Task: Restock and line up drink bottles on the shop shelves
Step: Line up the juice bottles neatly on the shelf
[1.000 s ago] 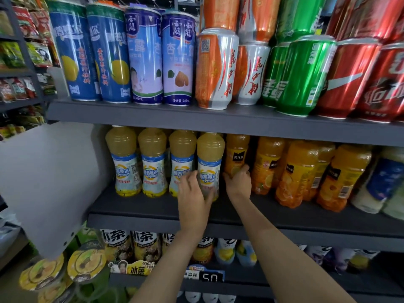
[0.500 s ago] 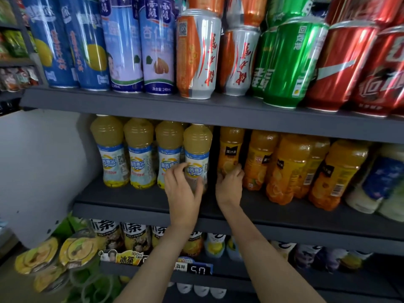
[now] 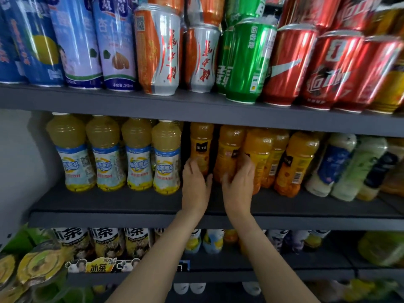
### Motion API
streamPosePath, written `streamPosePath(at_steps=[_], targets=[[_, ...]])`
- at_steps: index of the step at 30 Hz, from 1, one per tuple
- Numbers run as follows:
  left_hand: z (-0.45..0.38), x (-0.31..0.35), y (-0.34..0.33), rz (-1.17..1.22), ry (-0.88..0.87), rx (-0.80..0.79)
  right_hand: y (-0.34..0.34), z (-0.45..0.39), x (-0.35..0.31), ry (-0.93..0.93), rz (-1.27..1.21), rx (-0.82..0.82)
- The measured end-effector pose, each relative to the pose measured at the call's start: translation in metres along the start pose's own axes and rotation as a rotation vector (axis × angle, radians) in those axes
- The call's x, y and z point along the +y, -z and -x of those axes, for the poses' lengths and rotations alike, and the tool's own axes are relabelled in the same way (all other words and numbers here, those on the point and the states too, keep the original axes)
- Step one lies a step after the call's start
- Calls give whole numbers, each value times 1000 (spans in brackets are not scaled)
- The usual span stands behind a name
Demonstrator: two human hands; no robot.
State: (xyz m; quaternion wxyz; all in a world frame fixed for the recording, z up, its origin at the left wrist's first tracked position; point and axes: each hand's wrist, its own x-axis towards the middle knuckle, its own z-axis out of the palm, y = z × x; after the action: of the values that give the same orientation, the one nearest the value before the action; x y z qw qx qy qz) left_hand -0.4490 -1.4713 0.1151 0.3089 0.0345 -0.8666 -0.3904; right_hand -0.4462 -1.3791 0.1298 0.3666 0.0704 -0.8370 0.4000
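Lining-up step on the middle shelf (image 3: pixel 131 202): the left hand (image 3: pixel 195 185) curls its fingers on one orange juice bottle (image 3: pixel 201 147), the right hand (image 3: pixel 238 186) on its right-hand neighbour (image 3: pixel 229 149); next, judged, square both labels forward.

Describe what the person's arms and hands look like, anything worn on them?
Both forearms are bare as far as the picture shows, no sleeves in view. The left hand and right hand wear no gloves, and no rings, watch or bracelet can be seen.
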Motion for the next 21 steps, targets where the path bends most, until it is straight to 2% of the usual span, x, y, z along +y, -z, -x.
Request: streamPosePath(at_steps=[3,10,14,21], targets=[[-16,3,-9,118,162,-43,-10,12,5,-71,30,-191],[-32,-6,-17,95,326,-54,-30,-2,6,-274,-56,-313],[-36,-16,-21,61,332,-23,-39,-9,7,-361,-65,-301],[-45,-22,-26,47,298,-5,-45,-7,7,-356,126,-287]])
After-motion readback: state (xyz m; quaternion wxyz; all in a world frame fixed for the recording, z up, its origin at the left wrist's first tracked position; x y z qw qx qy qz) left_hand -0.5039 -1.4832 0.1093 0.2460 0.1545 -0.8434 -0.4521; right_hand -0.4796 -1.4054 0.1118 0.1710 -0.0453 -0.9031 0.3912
